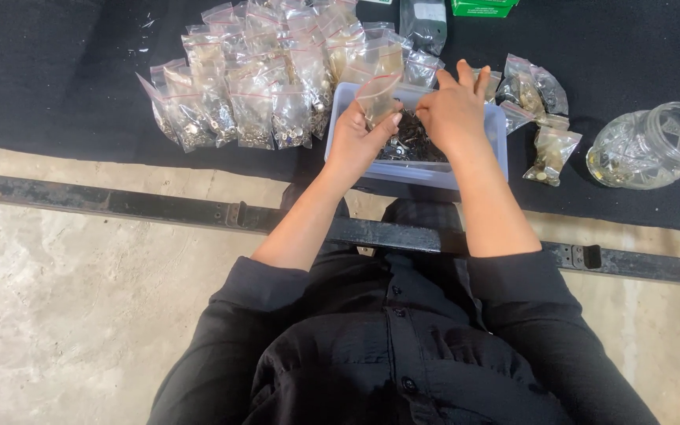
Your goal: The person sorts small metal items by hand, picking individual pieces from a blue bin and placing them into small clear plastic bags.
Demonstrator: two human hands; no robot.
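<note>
My left hand (360, 138) pinches a small clear zip bag (377, 96) with a red seal strip, holding it upright over a pale blue plastic tray (497, 138). The tray holds a heap of small dark metal parts (411, 142). My right hand (454, 110) hovers over that heap, fingers curled at the bag's mouth; whether it holds any parts I cannot tell. Both forearms are bare, with black sleeves pushed up.
Several filled zip bags (253, 86) lie in rows on the black cloth (57, 71) left of the tray, a few more bags (541, 118) to its right. A clear glass jar (651, 145) lies on its side at far right. A green box (482, 6) sits at the top edge. A dark metal rail (120, 203) crosses over the concrete floor.
</note>
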